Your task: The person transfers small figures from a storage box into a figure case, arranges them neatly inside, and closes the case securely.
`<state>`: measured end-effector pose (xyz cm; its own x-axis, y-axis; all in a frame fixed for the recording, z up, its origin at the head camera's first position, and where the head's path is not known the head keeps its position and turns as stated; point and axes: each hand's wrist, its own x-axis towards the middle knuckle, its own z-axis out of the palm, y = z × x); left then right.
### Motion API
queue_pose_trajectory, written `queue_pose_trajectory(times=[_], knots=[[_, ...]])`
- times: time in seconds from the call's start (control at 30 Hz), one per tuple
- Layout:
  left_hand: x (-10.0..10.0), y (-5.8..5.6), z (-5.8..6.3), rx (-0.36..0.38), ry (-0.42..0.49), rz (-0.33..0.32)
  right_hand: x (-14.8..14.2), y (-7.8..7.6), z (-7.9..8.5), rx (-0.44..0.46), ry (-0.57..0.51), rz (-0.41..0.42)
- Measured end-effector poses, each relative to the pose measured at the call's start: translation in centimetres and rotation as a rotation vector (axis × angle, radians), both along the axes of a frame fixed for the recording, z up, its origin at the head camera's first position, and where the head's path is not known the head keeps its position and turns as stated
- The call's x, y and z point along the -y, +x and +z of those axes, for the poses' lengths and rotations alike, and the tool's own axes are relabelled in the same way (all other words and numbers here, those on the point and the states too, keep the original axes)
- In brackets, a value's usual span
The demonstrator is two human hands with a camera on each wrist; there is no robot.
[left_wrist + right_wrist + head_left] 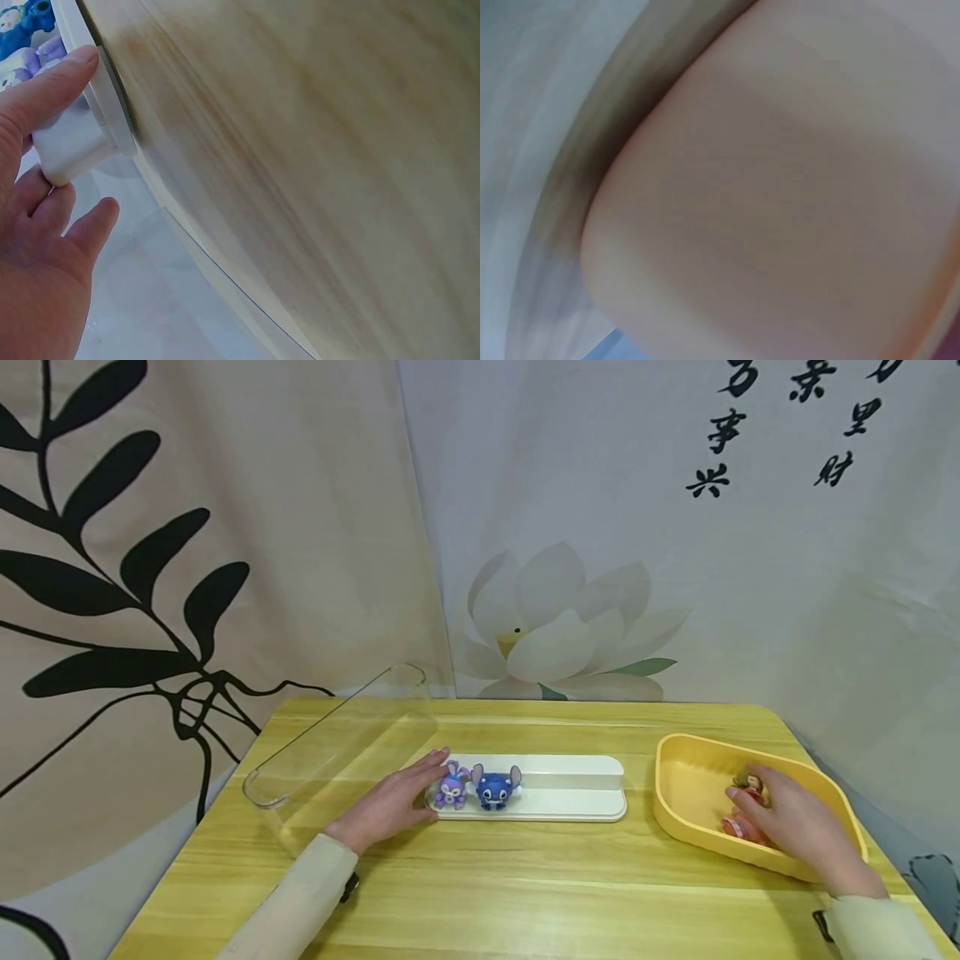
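The white stand (573, 806) looks like smooth plastic.

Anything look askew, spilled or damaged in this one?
Nothing looks spilled or damaged. Only the clear cover seems slightly askew: it is off the white base and slanted relative to it, toward the table's left side. The purple figure and blue figure are upright.

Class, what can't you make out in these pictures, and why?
Head view: toys in the yellow tray, partly hidden by the right hand.
Head view: wall writing, cut off by the top edge.
Left wrist view: purple toy, partly covered by the left hand; blue toy, cut off by the edge.
Right wrist view: the big surface, too blurred to name surely.
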<state>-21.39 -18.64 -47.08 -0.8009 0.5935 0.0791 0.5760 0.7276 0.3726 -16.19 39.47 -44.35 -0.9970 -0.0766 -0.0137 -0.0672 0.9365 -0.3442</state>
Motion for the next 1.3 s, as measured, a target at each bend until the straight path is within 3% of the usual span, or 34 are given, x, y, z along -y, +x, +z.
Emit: queue_pose_trajectory(times=[0.67, 0.93, 1.3], knots=[[-0.2, 0.0, 0.1, -0.002, -0.008, 0.007, 0.6, -0.3, -0.1, 0.003, 0.114, 0.010], [-0.1, 0.1, 0.1, 0.000, -0.012, 0.011, 1.5, -0.4, 0.0, 0.007, 0.058, 0.009], [-0.1, 0.0, 0.0, -0.007, 0.000, 0.005, -0.3, -1.5, 0.2, -0.001, -0.002, -0.031]])
